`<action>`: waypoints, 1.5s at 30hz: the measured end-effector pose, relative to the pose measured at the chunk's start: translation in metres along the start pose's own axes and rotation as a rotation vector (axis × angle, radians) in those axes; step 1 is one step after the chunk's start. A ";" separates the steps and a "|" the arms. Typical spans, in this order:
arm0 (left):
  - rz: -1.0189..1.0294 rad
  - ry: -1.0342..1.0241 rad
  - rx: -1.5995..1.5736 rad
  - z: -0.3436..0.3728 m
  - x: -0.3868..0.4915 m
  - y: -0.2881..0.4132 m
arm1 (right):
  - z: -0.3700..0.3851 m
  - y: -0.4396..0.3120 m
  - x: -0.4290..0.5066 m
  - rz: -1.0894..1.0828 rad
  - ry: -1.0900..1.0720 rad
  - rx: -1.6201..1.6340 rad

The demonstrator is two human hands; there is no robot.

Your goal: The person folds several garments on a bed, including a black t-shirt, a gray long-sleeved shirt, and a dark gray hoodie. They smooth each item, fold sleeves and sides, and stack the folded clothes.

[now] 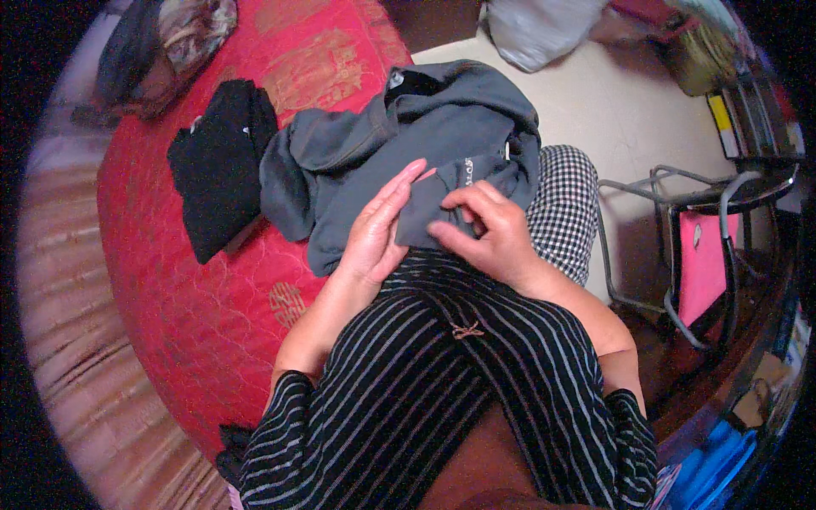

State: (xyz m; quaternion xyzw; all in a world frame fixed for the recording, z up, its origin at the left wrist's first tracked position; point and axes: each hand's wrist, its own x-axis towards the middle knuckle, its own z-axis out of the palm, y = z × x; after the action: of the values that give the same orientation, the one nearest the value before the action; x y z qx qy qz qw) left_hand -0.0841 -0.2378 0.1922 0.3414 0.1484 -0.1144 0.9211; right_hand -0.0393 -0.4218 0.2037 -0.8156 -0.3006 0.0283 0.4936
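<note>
A dark grey hooded sweatshirt (357, 185) lies in a loose heap on my lap and over the red bedspread. My left hand (381, 226) is held flat and on edge over its near part, fingers together. To its right, my right hand (488, 223) hovers near the lettering on the sweatshirt, fingers curled and thumb apart, and nothing shows in its grasp. Whether either hand touches the cloth is hard to tell. A folded black garment (217, 172) rests on the red bedspread (191, 331), left of the sweatshirt.
At the upper left is a pile of dark and patterned cloth (172, 51). A metal-framed chair (727, 197) with a pink item (701, 268) stands at the right. A pale plastic bag (542, 29) sits at the top, and blue plastic items (717, 472) lie at the lower right.
</note>
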 end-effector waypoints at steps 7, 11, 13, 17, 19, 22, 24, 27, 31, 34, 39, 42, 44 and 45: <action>0.130 -0.074 0.326 0.021 -0.006 -0.007 | 0.011 0.002 0.002 0.070 -0.016 0.064; 0.189 -0.030 0.464 0.011 0.000 -0.012 | 0.014 0.016 -0.003 0.268 0.012 0.385; 0.241 -0.011 0.594 0.005 0.000 -0.015 | 0.016 0.022 -0.005 0.276 0.012 0.461; 0.276 0.011 0.745 -0.004 0.001 -0.013 | 0.017 0.032 -0.006 0.360 -0.005 0.652; 0.172 0.067 0.627 -0.005 0.002 -0.012 | 0.014 0.035 -0.005 0.476 -0.034 0.718; 0.002 0.159 0.344 -0.004 0.002 -0.010 | 0.010 0.037 -0.005 0.602 -0.009 0.886; 0.013 0.203 0.279 -0.003 0.001 -0.009 | 0.009 0.037 -0.006 0.646 0.007 0.913; 0.034 0.214 0.212 -0.001 0.000 -0.008 | 0.009 0.035 -0.005 0.621 0.009 0.914; 0.007 0.239 0.208 0.001 0.001 -0.005 | 0.009 0.033 -0.003 0.635 0.029 0.909; 0.021 0.223 0.174 0.000 0.002 -0.006 | 0.008 0.030 -0.002 0.657 0.054 0.850; 0.139 0.256 0.353 -0.022 -0.004 -0.002 | 0.004 0.016 0.001 0.208 -0.004 0.364; 0.372 0.405 0.487 -0.059 -0.018 0.009 | 0.001 0.008 0.008 -0.109 0.006 0.333; 0.666 0.617 0.702 -0.093 -0.028 0.014 | 0.000 0.004 0.012 -0.156 -0.035 0.344; 0.741 0.675 0.752 -0.113 -0.036 0.018 | 0.002 0.004 0.015 -0.201 -0.065 0.301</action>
State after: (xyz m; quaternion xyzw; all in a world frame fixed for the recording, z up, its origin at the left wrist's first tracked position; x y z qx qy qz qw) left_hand -0.1343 -0.1460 0.1339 0.6883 0.2523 0.2824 0.6187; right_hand -0.0259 -0.4139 0.2034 -0.6969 -0.3890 0.0498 0.6004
